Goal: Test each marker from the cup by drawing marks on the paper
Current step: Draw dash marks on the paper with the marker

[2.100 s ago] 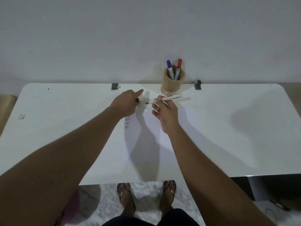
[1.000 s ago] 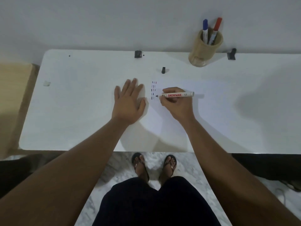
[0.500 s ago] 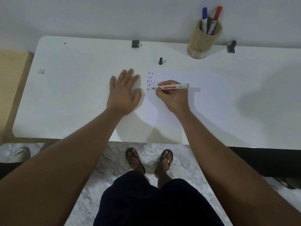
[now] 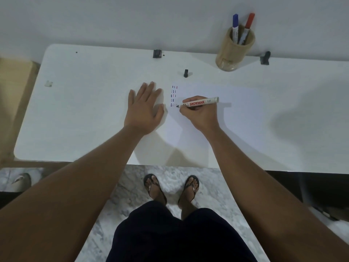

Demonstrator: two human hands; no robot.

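A white sheet of paper (image 4: pixel 236 118) lies on the white table (image 4: pixel 85 118). My right hand (image 4: pixel 200 115) grips a white Snowman marker (image 4: pixel 198 103), its black tip touching the paper at the bottom of a short column of blue, red and black marks (image 4: pixel 174 95). My left hand (image 4: pixel 144 108) lies flat, fingers spread, at the paper's left edge. The marker's black cap (image 4: pixel 186 73) stands on the table beyond the marks. A wooden cup (image 4: pixel 233 52) at the back right holds a blue-capped marker (image 4: pixel 235 27) and a red-capped marker (image 4: pixel 247 25).
The table stands against a white wall. Two black clips, one (image 4: pixel 156 53) left and one (image 4: pixel 265 57) right of the cup, sit on its back edge. A small scrap (image 4: pixel 48 83) lies at the far left. A wooden surface (image 4: pixel 13 87) adjoins the left side. My sandalled feet are below.
Two seconds ago my hands pulled the cap off near the cup. Since then the left hand laid flat, the cap stands on the table, and the marker tip moved down the column of marks.
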